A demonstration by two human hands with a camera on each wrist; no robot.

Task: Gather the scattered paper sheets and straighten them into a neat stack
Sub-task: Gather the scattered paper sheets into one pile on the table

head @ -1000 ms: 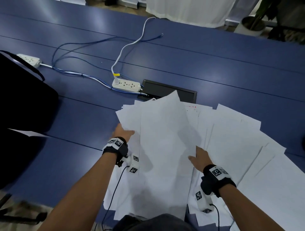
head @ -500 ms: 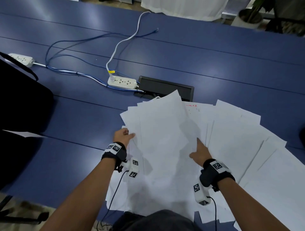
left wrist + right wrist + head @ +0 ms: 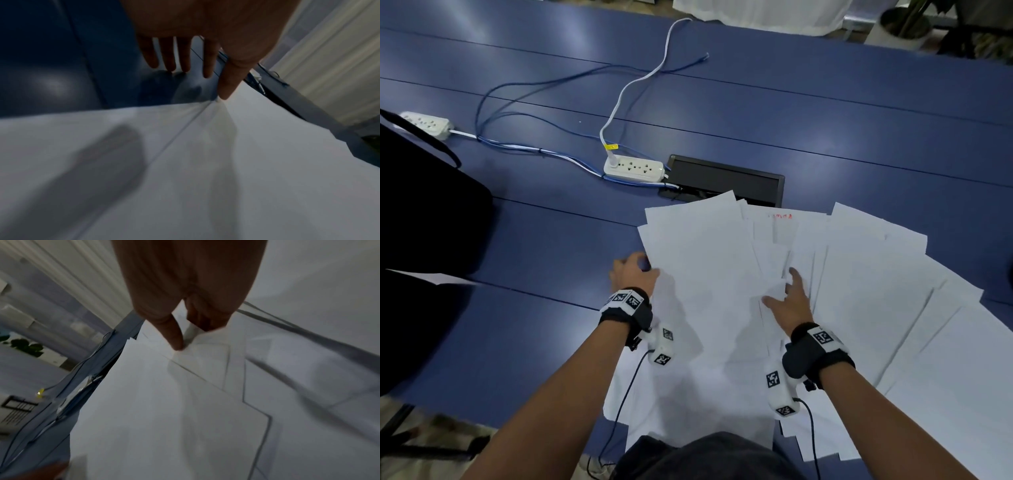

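Several white paper sheets (image 3: 705, 267) lie in a loose overlapping pile on the blue table (image 3: 825, 120), and more sheets (image 3: 876, 291) fan out to the right. My left hand (image 3: 635, 274) is at the pile's left edge. In the left wrist view the left hand (image 3: 197, 68) has straight fingers over the table and its thumb touches a sheet corner. My right hand (image 3: 787, 294) is at the right edge of the top sheets. The right wrist view shows the right hand (image 3: 185, 331) pinching a curled sheet edge between thumb and fingers.
Just beyond the pile are a white power strip (image 3: 634, 168) and a black cable hatch (image 3: 726, 180). Blue cables (image 3: 517, 144) run left to a second power strip (image 3: 424, 125). A large black object (image 3: 424, 212) fills the left edge, with a lone sheet (image 3: 431, 275) beside it.
My right hand has slid forward along the top sheets' right edge and now pinches it. The left hand's fingers have come off the sheets onto the table. The top sheets lie flatter.
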